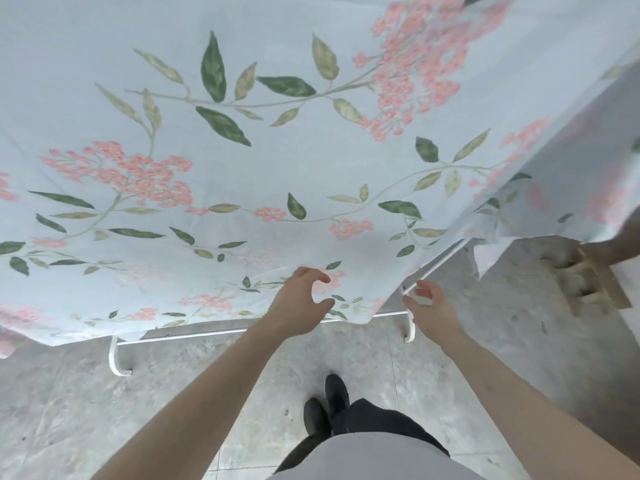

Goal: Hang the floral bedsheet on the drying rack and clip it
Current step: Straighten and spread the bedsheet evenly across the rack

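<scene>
The floral bedsheet [277,168], pale blue with pink blossoms and green leaves, lies spread over the white drying rack [207,332] and covers nearly all of it. Its near hem hangs just over the front rod. My left hand [299,304] hovers over the hem near the right corner, thumb and fingers curved in a C with nothing between them. My right hand [427,304] is at the rack's front right corner, fingers loosely bent beside the slanting side rod, gripping nothing that I can see. No clip shows in this view.
A grey tiled floor [69,410] lies below. My black shoes [327,407] stand close to the rack's front. At the right, a rough broken patch with a wooden piece [588,278] marks the floor. One curved rack foot [116,362] juts out at the left.
</scene>
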Demonstrator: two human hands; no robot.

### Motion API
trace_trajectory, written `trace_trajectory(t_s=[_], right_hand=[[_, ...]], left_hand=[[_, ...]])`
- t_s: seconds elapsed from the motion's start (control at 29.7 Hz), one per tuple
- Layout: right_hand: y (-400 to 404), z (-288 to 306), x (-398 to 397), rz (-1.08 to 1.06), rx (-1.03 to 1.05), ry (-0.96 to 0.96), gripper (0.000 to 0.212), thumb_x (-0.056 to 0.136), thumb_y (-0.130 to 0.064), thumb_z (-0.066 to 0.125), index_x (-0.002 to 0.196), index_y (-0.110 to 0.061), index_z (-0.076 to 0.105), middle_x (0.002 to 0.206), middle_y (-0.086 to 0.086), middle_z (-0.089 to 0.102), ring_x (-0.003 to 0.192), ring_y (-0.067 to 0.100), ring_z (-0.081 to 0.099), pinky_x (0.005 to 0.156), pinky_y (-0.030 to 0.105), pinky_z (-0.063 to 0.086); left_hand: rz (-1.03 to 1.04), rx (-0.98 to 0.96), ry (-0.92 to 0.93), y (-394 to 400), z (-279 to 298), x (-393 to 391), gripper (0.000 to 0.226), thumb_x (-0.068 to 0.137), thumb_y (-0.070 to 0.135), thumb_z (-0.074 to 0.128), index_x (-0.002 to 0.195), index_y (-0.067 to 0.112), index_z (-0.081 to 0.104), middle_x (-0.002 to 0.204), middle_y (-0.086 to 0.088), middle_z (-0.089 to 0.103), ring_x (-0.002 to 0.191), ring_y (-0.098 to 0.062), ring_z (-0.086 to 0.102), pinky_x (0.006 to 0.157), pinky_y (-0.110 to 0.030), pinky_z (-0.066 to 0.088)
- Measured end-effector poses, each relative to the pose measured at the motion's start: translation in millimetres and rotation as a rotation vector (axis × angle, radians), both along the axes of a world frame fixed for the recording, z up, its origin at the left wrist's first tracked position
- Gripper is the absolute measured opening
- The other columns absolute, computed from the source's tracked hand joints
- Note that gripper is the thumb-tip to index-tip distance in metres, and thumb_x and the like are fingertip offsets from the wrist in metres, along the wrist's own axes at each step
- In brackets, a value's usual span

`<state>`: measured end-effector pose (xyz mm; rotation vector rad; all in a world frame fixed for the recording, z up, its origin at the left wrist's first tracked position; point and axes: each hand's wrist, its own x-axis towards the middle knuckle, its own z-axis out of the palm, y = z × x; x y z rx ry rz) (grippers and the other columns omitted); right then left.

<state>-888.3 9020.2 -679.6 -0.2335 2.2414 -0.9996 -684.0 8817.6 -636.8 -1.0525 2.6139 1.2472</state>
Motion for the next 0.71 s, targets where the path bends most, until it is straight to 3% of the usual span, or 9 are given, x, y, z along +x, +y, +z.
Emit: trace_trajectory(t_s=[0.1,0.2,0.34,0.51,0.71], right_hand=[[20.8,3.2,-12.9,-0.061,-0.036,0.023,0.043,0.091,-0.037,0.075,0.128,-0.035,0.052,0.119,-0.017,0.059,0.112,0.021,0.064,0.097,0.051,0.056],[35.1,16.8,-31.2,-0.078,-0.032,0.049,0.045,0.092,-0.040,0.073,0.131,-0.033,0.052,0.119,-0.019,0.059,0.106,0.020,0.067,0.099,0.050,0.055],[41.9,28.4,-56.2,-0.127,-0.133,0.046,0.048,0.095,-0.032,0.071,0.139,-0.023,0.053,0.127,-0.008,0.059,0.095,0.011,0.065,0.095,0.050,0.058],[48.4,42.1,-95.1,-0.206,-0.349,0.003,0.041,0.098,-0.023,0.069,0.137,-0.020,0.057,0.130,0.002,0.061,0.111,0.024,0.065,0.080,0.035,0.059],[68.5,43.3,-162.1,-0.148,-0.433,-0.079,0.035,0.097,-0.026,0.071,0.130,-0.025,0.059,0.130,0.002,0.064,0.115,0.025,0.067,0.080,0.035,0.059]], left_hand=[[0.001,0.024,0.040,14.1,2.2,-15.3,0.042,0.091,0.034,0.071,0.131,0.029,0.061,0.141,0.009,0.049,0.126,-0.017,0.053,0.103,-0.036,0.045],[0.013,0.034,0.088,34.9,7.1,-35.5,0.041,0.090,0.033,0.072,0.129,0.029,0.062,0.138,0.010,0.050,0.122,-0.017,0.057,0.103,-0.038,0.047],[-0.007,0.047,0.121,54.6,17.7,-61.8,0.038,0.090,0.035,0.071,0.127,0.032,0.061,0.132,0.014,0.051,0.112,-0.016,0.061,0.097,-0.039,0.051],[-0.019,0.050,0.169,85.5,29.2,-100.4,0.037,0.093,0.034,0.070,0.129,0.031,0.061,0.133,0.013,0.055,0.119,-0.008,0.057,0.093,-0.031,0.052],[0.104,0.009,0.260,118.3,41.5,-170.1,0.036,0.091,0.034,0.072,0.126,0.032,0.063,0.128,0.016,0.059,0.112,-0.003,0.059,0.092,-0.024,0.050]])
